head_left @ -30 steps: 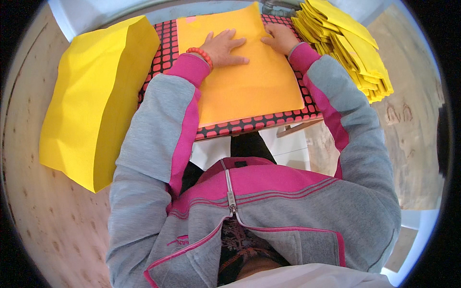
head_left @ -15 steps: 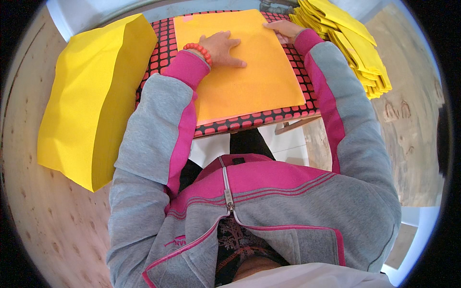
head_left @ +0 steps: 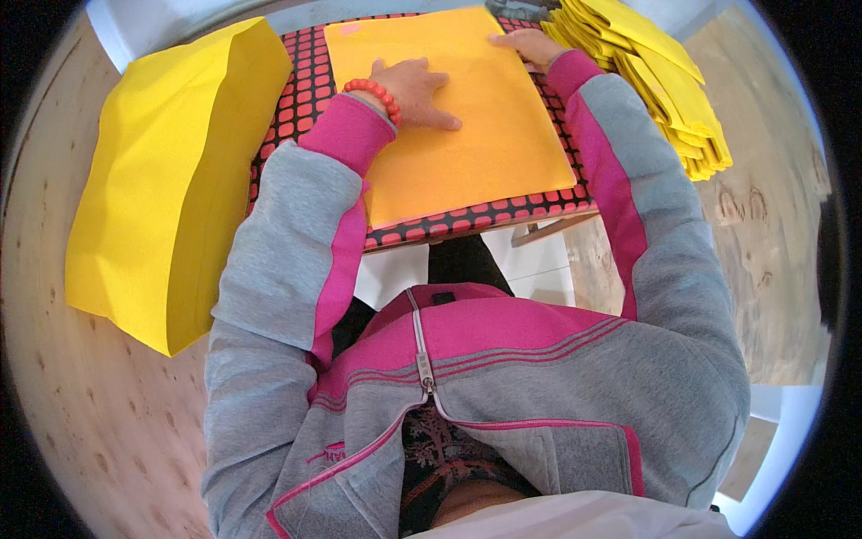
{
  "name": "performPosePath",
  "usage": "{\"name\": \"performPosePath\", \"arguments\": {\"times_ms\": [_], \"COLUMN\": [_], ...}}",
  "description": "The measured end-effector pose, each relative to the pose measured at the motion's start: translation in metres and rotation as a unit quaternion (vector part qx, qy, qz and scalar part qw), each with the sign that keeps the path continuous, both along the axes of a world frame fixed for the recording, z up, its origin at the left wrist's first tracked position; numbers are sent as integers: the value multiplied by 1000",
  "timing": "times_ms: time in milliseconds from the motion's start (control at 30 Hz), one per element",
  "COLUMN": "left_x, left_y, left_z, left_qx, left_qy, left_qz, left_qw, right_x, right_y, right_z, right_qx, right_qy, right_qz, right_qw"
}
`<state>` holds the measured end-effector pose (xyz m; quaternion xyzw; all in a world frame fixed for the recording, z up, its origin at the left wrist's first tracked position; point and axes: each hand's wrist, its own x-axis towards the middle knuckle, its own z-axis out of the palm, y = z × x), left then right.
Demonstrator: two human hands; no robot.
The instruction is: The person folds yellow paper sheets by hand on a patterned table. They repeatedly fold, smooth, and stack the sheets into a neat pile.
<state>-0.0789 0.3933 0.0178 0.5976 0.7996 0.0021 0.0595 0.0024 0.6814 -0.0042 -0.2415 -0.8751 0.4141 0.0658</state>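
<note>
An orange, fabric-like sheet (head_left: 485, 153) lies flat on a small table covered in a red-and-black checked pattern (head_left: 310, 81). My left hand (head_left: 415, 94), with a red bead bracelet at its wrist, presses on the upper middle of the sheet, fingers spread. At the sheet's far right edge is my right hand (head_left: 532, 45). One digit lies over the edge, and the hand appears closed on it; the other fingers are largely hidden. A small pink patch shows at the sheet's far left corner.
To the left stands a tall block of stacked yellow sheets (head_left: 171, 180) on a wooden surface (head_left: 108, 395). A pile of folded yellow pieces (head_left: 669, 90) lies at the far right, beside my right forearm. Another wooden surface (head_left: 745, 260) extends on the right.
The orange sheet's right side has shifted slightly up and right, and the pinkish layer along its near edge no longer shows. My right hand has moved slightly farther away; my left stays put.
</note>
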Motion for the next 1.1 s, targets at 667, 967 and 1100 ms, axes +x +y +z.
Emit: {"name": "performPosePath", "arguments": {"times_ms": [667, 967, 1100], "left_x": [3, -2, 4], "left_y": [6, 4, -3], "left_z": [-4, -4, -2], "left_qx": [-6, 37, 41], "left_qy": [20, 36, 44], "left_qz": [-32, -59, -54], "left_qw": [999, 997, 997], "right_x": [51, 75, 76], "right_y": [-1, -3, -36], "right_z": [10, -5, 2], "right_qx": [-357, -204, 357], "right_qy": [-14, -55, 36], "right_qz": [-7, 1, 138], "right_qw": [934, 978, 923]}}
